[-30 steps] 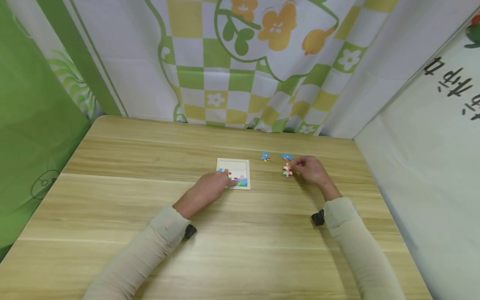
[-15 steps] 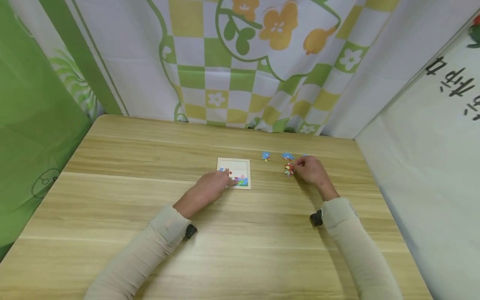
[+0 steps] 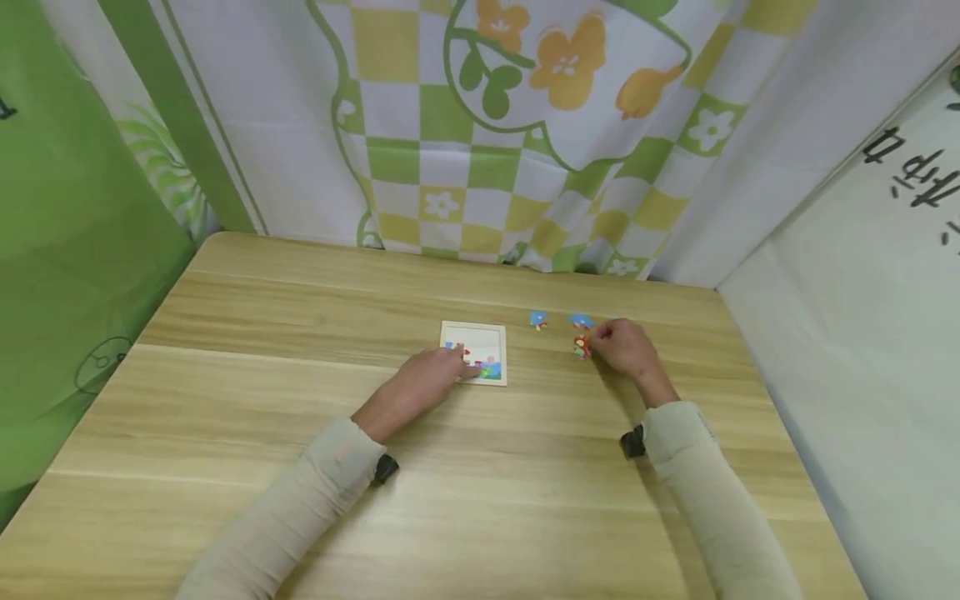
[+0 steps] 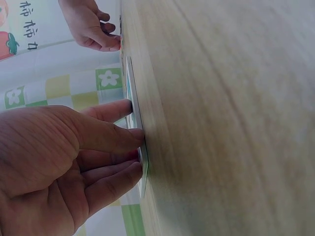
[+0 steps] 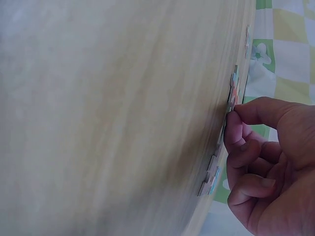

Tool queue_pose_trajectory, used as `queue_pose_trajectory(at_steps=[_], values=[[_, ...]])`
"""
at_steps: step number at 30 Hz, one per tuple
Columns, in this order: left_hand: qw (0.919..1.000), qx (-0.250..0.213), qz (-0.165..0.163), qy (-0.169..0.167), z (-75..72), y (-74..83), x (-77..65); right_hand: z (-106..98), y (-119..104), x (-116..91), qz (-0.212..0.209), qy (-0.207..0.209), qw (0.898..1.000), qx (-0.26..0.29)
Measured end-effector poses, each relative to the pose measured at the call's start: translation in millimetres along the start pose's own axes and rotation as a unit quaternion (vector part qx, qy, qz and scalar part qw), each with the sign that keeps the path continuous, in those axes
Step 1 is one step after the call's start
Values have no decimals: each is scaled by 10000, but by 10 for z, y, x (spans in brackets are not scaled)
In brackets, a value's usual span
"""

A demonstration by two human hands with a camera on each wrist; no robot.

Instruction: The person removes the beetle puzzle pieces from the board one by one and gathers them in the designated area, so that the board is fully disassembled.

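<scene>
My left hand point(image 3: 420, 383) lies over the lower left of a square puzzle tray point(image 3: 483, 340), its thumb and fingertips touching the tray. Colourful pieces fill part of the tray's lower edge; my fingers hide some of them. In the left wrist view, my left thumb point(image 4: 118, 139) rests at the tray's near edge with the fingers reaching beyond. To the right, my right hand point(image 3: 628, 346) pinches a red jigsaw piece point(image 3: 581, 345) by its right side between thumb and index finger. From the right wrist, that piece point(image 5: 233, 91) shows low over the tabletop, other fingers curled.
Two blue-topped pieces, one on the left point(image 3: 538, 319) and one farther right point(image 3: 580, 320), lie behind the red one. Another piece point(image 5: 209, 179) lies beside my right hand, mostly hidden in the head view. A patterned curtain point(image 3: 480, 183) hangs along the wooden table's point(image 3: 495, 500) far edge.
The red piece has tilted and turned slightly in my right fingers, its colour now darker. My left hand stays on the tray. The head view has shifted a little.
</scene>
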State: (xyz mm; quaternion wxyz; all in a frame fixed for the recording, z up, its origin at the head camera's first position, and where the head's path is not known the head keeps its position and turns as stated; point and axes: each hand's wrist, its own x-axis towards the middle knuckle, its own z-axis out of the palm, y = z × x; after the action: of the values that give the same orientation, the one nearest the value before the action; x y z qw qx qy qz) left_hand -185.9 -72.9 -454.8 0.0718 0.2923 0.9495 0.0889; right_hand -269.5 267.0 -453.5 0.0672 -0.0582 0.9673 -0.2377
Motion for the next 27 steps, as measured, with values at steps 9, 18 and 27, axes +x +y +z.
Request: queue_pose_trajectory(at_steps=[9,18,27], values=[[9998,-147,28,93,5,21,-31,21,21,-40,-104,77,9999,82],[9999,9,-2,118,17,-4,-9,18,-19,-50,-94,102,9999,89],[9991,123,152,382,49,37,-12,42,-149,-56,-244,173,9991,290]])
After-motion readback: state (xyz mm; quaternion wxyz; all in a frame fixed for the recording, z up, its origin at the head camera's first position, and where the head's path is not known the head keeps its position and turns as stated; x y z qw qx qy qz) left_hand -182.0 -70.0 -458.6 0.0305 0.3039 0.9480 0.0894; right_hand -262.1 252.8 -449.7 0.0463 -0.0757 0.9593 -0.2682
